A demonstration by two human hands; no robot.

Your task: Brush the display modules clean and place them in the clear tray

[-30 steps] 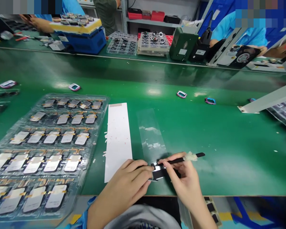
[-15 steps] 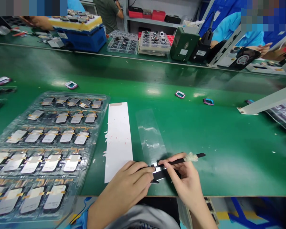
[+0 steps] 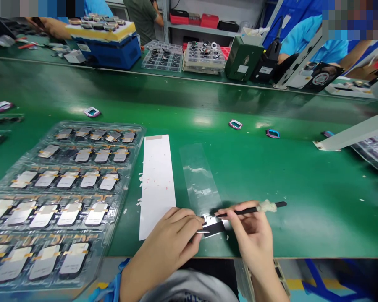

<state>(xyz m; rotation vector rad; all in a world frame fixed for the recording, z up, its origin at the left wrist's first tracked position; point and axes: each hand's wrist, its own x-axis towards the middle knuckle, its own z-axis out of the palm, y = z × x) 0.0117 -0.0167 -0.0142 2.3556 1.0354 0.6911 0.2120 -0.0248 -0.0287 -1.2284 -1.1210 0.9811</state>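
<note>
My left hand (image 3: 171,241) is closed on a small dark rectangular part (image 3: 213,227) that rests on the green belt near its front edge. My right hand (image 3: 251,235) pinches thin black tweezers (image 3: 250,209) with a whitish wad wrapped round the shaft; the tip touches the top of the part. Just behind the part lies a clear film strip (image 3: 199,178). Left of that strip is a white paper strip (image 3: 156,184) dotted with tiny pieces.
Clear blister trays (image 3: 55,197) of several small screen parts fill the left. Small pink and blue framed pieces (image 3: 235,124) lie on the belt. A white bracket (image 3: 349,136) stands at the right. Across the belt are trays, a blue box (image 3: 111,46) and other workers.
My right hand and the tweezers have shifted slightly to the right, drawing the tool's back end farther out. The dark part now lies more exposed between my hands.
</note>
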